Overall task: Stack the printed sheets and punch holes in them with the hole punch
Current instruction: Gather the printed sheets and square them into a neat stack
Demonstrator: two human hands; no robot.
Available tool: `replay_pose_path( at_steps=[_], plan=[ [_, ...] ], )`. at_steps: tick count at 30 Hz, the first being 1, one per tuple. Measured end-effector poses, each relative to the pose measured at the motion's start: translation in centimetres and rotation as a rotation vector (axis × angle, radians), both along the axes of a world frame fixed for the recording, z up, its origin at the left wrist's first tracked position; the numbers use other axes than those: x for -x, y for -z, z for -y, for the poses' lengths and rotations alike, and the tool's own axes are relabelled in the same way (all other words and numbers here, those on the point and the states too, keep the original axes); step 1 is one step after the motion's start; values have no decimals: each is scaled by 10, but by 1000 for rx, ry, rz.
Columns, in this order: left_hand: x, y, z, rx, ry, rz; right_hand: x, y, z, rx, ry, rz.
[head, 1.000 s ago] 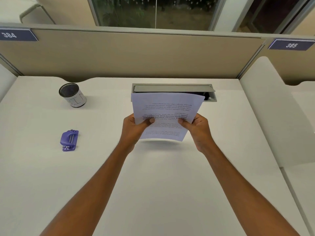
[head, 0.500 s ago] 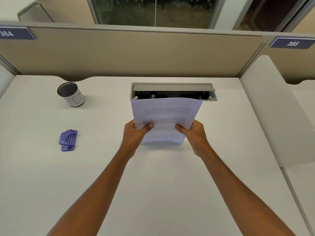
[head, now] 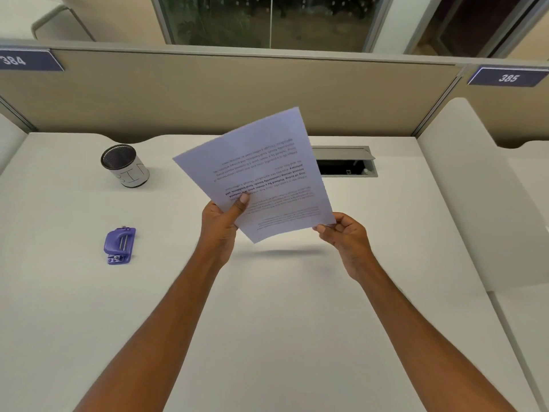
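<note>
I hold the printed sheets as one stack above the middle of the white desk, tilted so the top corner points up and right. My left hand grips the stack's lower left edge, thumb on the printed face. My right hand pinches the lower right corner. The text on the sheets reads upside down to me. A purple hole punch lies on the desk to the left, well apart from both hands.
A black mesh cup with a white label stands at the back left. A grey cable hatch is open in the desk behind the sheets. A beige partition closes the back; another desk section adjoins on the right.
The stack has been lifted and turned from square-on to a diagonal tilt. My right hand slid to the lower right corner, and the open hatch now shows beside the sheets.
</note>
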State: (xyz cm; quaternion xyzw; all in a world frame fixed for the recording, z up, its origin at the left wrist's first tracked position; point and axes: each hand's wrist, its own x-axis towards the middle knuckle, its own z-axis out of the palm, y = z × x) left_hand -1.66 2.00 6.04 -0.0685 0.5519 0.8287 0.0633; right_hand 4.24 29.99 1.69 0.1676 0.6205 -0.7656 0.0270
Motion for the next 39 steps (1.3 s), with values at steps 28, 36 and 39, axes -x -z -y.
replay_pose_path(
  at_steps=[28,36,39],
  plan=[
    [25,-3,70,363,274,-27,12,-31,-8,13,124,-98],
    [10,15,52,412,164,-40,3,-19,-9,-74,113,-90],
    [3,30,49,420,137,-38,0,-10,-7,-95,86,-83]
  ],
)
